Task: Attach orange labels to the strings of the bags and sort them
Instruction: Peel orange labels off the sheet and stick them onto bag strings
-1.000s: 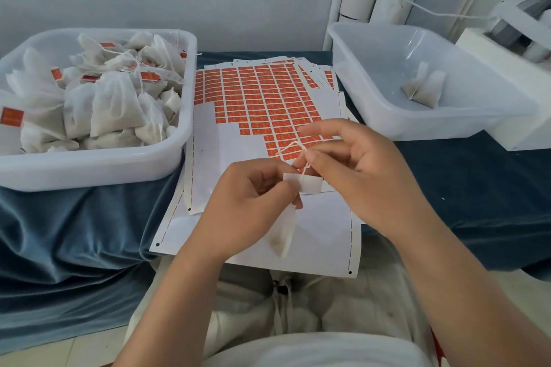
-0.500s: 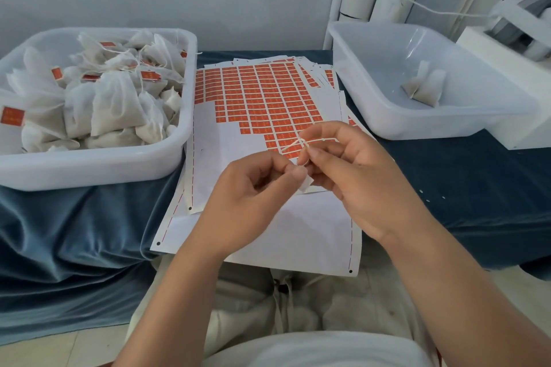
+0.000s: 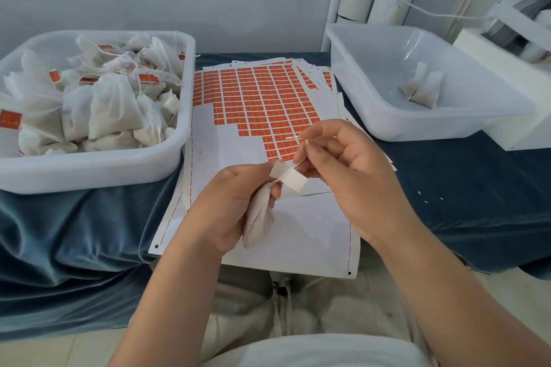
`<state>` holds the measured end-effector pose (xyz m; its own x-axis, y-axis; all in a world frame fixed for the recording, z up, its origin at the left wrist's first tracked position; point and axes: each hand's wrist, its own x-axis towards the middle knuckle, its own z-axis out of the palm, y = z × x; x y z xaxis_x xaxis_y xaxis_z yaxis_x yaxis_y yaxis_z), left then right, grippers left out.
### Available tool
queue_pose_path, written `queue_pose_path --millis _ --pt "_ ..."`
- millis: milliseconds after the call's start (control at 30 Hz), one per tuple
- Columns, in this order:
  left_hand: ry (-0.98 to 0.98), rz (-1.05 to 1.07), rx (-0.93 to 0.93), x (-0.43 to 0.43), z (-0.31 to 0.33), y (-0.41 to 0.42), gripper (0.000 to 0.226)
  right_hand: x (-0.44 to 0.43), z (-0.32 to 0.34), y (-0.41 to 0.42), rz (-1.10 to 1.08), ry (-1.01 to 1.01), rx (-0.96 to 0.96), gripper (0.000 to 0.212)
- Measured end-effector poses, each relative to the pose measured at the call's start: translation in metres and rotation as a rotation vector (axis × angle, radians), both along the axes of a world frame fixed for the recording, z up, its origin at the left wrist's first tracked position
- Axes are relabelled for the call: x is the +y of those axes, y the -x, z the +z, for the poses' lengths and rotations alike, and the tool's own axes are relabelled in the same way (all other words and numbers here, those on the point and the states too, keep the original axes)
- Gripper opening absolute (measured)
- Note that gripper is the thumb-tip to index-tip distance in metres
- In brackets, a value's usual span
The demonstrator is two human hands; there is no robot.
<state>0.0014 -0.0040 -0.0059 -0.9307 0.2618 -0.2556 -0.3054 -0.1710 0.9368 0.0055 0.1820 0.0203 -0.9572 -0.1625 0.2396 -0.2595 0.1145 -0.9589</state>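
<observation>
My left hand [image 3: 232, 202] grips a small white mesh bag [image 3: 258, 222] that hangs below its fingers, over the label sheet. A white-backed label [image 3: 290, 177], folded and showing its pale side, sits between the two hands. My right hand [image 3: 348, 166] pinches the bag's thin string [image 3: 299, 154] just above the label. The sheet of orange labels [image 3: 262, 104] lies on the table behind the hands, its lower part stripped to bare white backing.
A white tub [image 3: 98, 166] at the left holds several labelled bags. Another white tub [image 3: 369, 116] at the right holds two bags [image 3: 420, 90]. Blue cloth [image 3: 447, 187] covers the table. A white machine [image 3: 512, 47] stands at the far right.
The hands have parted a little. The folded label now shows between them and the bag hangs lower from my left hand; the string loop has pulled straighter.
</observation>
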Motion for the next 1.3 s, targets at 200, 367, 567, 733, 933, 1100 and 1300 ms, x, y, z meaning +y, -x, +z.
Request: queue_pose_path --millis 200,367,567,733,933,1100,1300 --pt "0.007 -0.069 0.007 -0.002 0.000 0.002 0.037 -0.001 0.000 -0.001 -0.001 -0.007 0.027 0.024" --pt "-0.004 -0.093 0.004 -0.004 -0.003 0.002 0.037 -0.001 -0.002 0.001 0.001 0.000 0.021 0.024" --pt "-0.006 -0.049 -0.001 -0.001 -0.004 0.003 0.036 -0.001 -0.003 0.002 -0.010 0.011 0.006 0.024" --pt "0.043 -0.019 0.034 0.001 -0.005 0.002 0.039 -0.002 -0.006 0.004 -0.011 -0.007 0.038 0.024" --pt "0.045 0.155 0.116 0.009 -0.005 0.001 0.039 -0.004 -0.008 0.006 -0.020 0.066 -0.032 0.023" --pt "0.065 0.311 0.255 0.014 -0.008 -0.004 0.027 -0.005 -0.012 0.009 -0.015 -0.209 -0.178 0.038" --pt "0.042 0.210 0.297 0.013 -0.008 -0.004 0.024 -0.005 -0.021 0.005 0.107 -0.432 0.111 0.019"
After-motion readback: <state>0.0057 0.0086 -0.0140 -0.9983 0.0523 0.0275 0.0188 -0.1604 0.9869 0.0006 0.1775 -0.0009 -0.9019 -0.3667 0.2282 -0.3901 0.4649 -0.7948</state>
